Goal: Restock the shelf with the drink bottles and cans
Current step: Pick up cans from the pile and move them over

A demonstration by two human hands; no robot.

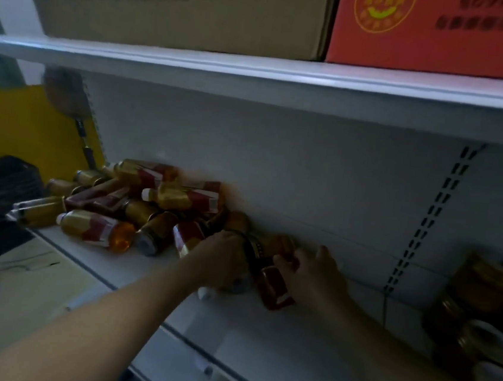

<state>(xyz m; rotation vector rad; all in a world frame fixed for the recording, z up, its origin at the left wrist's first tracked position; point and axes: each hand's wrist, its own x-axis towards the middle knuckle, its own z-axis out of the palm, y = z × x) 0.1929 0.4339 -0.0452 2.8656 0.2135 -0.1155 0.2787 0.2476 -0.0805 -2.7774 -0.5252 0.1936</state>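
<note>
One long white shelf (274, 341) fills most of our view, with a cardboard box (176, 5) and a red box (440, 33) on the board above it. On the far left of the shelf lies the pile of drink bottles (137, 206), amber with red labels, all on their sides and heaped over one another. At the right end stand a few cans (488, 283), well apart from the pile.

Between the two, near the back wall, both hands work at the pile's right edge. Our left hand (221, 260) has its fingers curled down over one bottle; only its white cap (206, 293) shows clearly under the palm. Our right hand (315, 277) is wrapped round a red-labelled bottle (275, 287), which is tilted, its base toward us.

We judge the step to be sorting: pulling bottles from the heap and standing them up in the bare middle stretch. The job looks early, since most bottles are still lying down.

Next we need to tip the held bottle upright and set it against the back wall, keeping the heap from rolling toward the near edge.
</note>
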